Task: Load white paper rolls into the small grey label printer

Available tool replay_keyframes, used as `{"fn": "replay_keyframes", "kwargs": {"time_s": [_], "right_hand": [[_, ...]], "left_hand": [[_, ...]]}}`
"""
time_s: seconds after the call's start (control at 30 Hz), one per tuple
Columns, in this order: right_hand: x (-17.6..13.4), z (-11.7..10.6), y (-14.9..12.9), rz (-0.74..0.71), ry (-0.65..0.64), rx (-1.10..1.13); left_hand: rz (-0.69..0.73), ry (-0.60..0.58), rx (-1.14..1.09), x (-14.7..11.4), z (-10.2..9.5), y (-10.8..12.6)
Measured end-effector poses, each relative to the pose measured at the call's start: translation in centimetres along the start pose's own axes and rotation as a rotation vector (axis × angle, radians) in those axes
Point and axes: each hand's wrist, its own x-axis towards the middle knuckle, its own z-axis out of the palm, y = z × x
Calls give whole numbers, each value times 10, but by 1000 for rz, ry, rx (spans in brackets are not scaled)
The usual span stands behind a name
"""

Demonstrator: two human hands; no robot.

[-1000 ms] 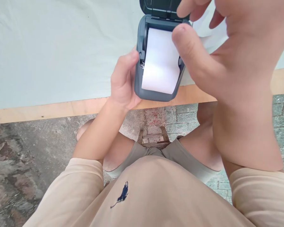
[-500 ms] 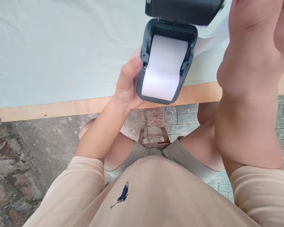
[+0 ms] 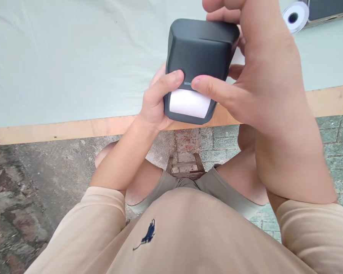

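Observation:
A dark label printer (image 3: 201, 53) is held up over the near edge of the table, its lid lying down over the body. White label paper (image 3: 190, 103) shows at its lower end, below the lid's edge. My left hand (image 3: 157, 97) is closed around the printer's left side, thumb on the lid. My right hand (image 3: 254, 76) grips the right side, its thumb pressing the lid beside partly covered lettering and its other fingers around the far right corner. Those right fingers are partly hidden behind the printer and hand.
A white paper roll (image 3: 295, 17) stands at the far right beside a dark flat object (image 3: 330, 8), cut off by the frame. A pale cloth (image 3: 74, 64) covers the table, with a wooden edge (image 3: 57, 131) in front. Below is a small wooden stool (image 3: 185, 174).
The printer's lid has swung from raised to down over the paper. My right hand has come in from the right onto the lid. My left hand has kept its hold, thumb now on the lid.

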Motion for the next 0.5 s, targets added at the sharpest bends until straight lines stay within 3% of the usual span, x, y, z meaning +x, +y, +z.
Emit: {"fn": "replay_keyframes", "kwargs": {"time_s": [0.07,0.23,0.33,0.5], "right_hand": [[1,-2,0,17,3,-5],[-5,-13,0,39,64,45],[-11,-20,2,0,-8,-27],[-13,-20,4,-83,-19,-180]], "left_hand": [[20,0,1,0,5,3],[-29,208,39,1,5,3],[-1,305,28,5,-1,-4],[31,332,12,9,-5,-9]]}}
